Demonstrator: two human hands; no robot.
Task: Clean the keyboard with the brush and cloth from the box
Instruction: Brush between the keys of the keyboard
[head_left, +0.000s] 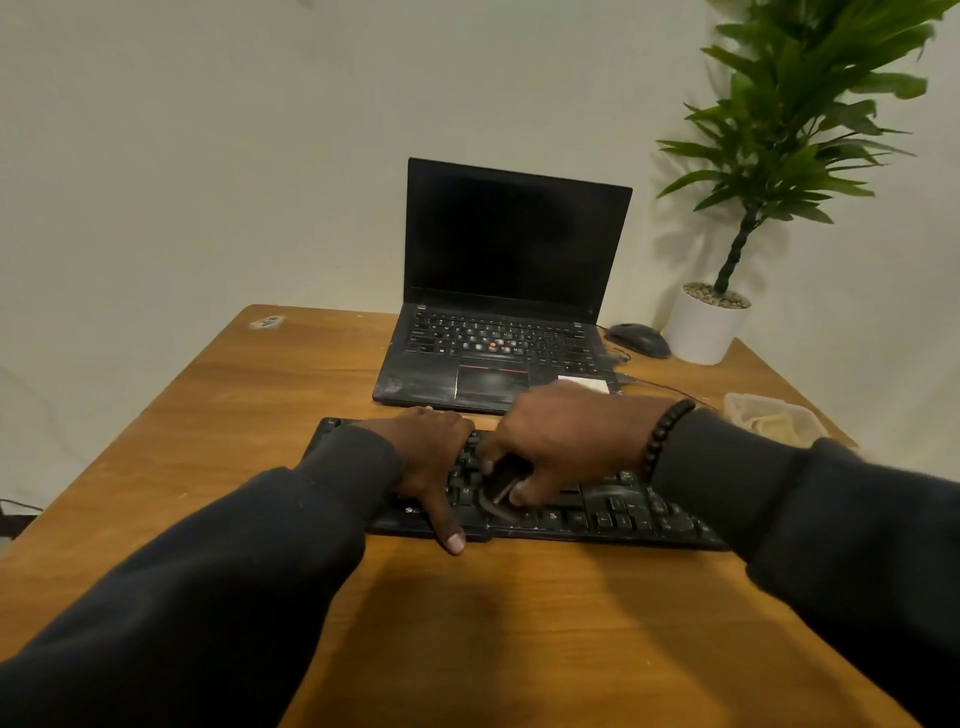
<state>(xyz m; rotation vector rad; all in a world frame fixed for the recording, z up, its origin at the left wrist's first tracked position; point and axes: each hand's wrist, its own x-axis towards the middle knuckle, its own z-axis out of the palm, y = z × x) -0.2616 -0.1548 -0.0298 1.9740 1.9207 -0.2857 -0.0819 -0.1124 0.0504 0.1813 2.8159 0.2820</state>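
A black keyboard (613, 512) lies across the wooden table (260, 415) in front of me. My left hand (434, 457) rests flat on its left half, the thumb reaching over the front edge. My right hand (561, 441) grips a small dark brush (501, 491) and holds it down on the keys near the middle. The brush is mostly hidden under my fingers. A clear plastic box (774, 418) with a pale cloth inside sits at the right edge of the table.
An open black laptop (498, 332) stands just behind the keyboard, its screen dark. A black mouse (639, 339) and a potted plant in a white pot (709, 327) stand at the back right. The table's front part is bare wood.
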